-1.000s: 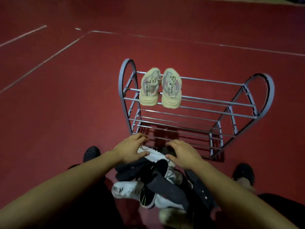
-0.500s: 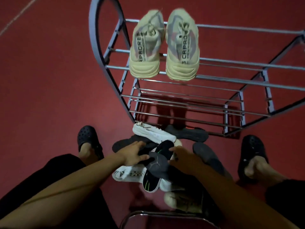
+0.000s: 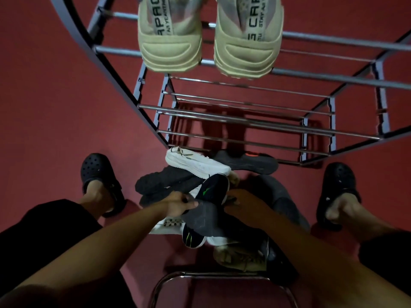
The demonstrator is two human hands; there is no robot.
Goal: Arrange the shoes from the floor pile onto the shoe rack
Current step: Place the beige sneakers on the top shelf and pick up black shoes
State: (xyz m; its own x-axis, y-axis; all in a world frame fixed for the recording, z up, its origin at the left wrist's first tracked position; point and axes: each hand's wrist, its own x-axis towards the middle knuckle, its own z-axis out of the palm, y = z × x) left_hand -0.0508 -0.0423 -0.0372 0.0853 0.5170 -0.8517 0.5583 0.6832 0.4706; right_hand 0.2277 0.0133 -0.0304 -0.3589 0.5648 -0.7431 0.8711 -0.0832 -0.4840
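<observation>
Red floor by the rack's front edge: my left hand (image 3: 178,204) pinches a dark shoe (image 3: 203,215); my right hand's (image 3: 243,202) grip I cannot tell; tugging may topple the tangled pile

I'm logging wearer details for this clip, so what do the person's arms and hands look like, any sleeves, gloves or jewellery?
Both forearms are bare up to the frame edge, with no sleeve showing. The left hand and right hand wear no gloves; no watch, ring or bracelet is visible, though the light is dim.
</observation>
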